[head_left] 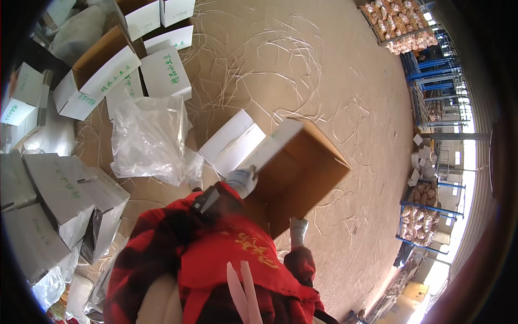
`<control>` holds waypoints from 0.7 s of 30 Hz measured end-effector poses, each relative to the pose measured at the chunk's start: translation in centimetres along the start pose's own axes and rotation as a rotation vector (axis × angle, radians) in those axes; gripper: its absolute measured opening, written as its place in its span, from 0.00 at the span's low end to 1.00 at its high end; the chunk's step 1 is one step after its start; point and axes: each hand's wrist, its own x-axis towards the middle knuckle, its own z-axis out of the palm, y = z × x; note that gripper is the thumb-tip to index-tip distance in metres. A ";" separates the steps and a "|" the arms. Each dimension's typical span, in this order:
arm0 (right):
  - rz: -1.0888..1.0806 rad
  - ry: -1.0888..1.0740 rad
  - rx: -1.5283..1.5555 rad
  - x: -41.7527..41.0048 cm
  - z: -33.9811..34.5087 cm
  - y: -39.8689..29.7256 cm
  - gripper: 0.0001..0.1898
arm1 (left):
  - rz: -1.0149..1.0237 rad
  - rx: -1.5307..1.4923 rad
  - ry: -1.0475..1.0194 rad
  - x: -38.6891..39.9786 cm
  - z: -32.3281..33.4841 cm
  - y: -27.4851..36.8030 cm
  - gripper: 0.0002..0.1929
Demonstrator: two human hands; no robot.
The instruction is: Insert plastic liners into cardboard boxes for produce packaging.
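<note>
A cardboard carton (299, 174), white outside and brown inside, is tilted with its open top towards me. My left hand (243, 180), in a pale work glove, grips the carton's left rim at the white wall. At the opposite side my right hand (298, 231), also gloved, holds the carton's edge; its thumb side is partly hidden by the cardboard. Just left of the held carton lies a white carton (232, 141) with a slit in its upper face. A clear plastic bag (149, 139), crumpled and see-through, lies further left.
Several open white cartons (97, 77) with green writing stand at upper left. More closed cartons (60, 190) pile up at left. Loose straw-like strips (291, 44) litter the brown floor (348, 133). Blue metal racks (433, 65) and stacked net bags of produce (398, 24) line the right side.
</note>
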 end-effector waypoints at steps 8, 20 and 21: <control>-0.158 -0.245 -0.494 7.2 5.2 -12.8 0.17 | -0.374 -0.194 0.180 -0.6 4.4 -7.8 0.23; 0.055 -0.508 -0.356 20.1 24.8 -8.2 0.11 | -1.115 -0.018 0.394 -10.7 4.5 -11.8 0.30; 0.195 -0.467 -0.221 20.5 25.1 -7.5 0.11 | -1.053 0.072 0.506 -10.3 4.2 -11.7 0.33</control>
